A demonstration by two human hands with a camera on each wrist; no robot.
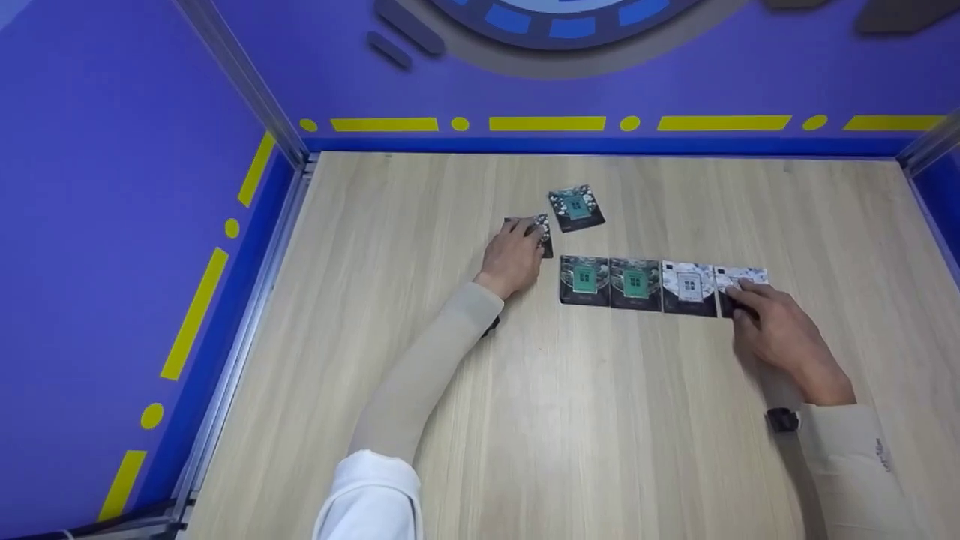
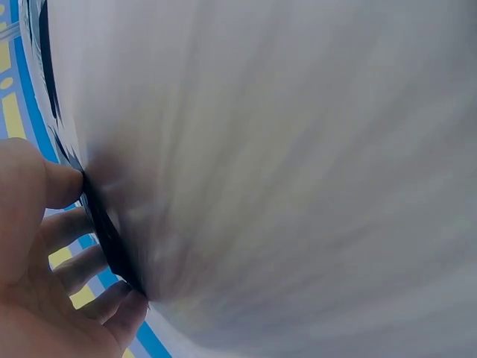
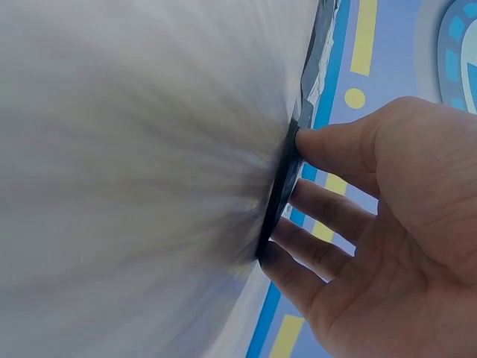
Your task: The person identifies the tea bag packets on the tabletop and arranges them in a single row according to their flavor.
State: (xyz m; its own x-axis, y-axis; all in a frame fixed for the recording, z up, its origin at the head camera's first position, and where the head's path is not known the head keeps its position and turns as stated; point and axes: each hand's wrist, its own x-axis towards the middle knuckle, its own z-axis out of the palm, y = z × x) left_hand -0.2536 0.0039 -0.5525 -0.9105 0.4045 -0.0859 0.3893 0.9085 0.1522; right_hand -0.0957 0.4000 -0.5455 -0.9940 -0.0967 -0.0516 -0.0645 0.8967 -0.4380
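- On the pale wooden table [image 1: 570, 420], a row of four cards lies side by side just right of centre: two green-printed cards [image 1: 609, 281] touching each other, then a grey-white card [image 1: 688, 288], then the end card [image 1: 739, 283] at the row's 3 o'clock end
- The right hand [image 1: 776, 330] rests its straight fingertips [image 3: 307, 142] on the end card's near edge, pressing it flat, fingers uncurled; the wrist view shows the card's dark edge [image 3: 279, 198] under them
- At 10 o'clock from the row, the left hand [image 1: 514, 255] lies over a dark card [image 1: 538, 229], fingers extended on it rather than wrapped; its wrist view is blurred, so the contact probably runs along the card's edge [image 2: 104, 224]
- At 12 o'clock from the row, well apart from it and just beside the left hand's card, a lone green card [image 1: 576, 207] lies slightly turned
- Open tabletop runs wide at 6 o'clock toward the person and at 9 o'clock to the metal rail [image 1: 247, 322]
- Blue walls [image 1: 112, 187] with yellow dashes close in three sides
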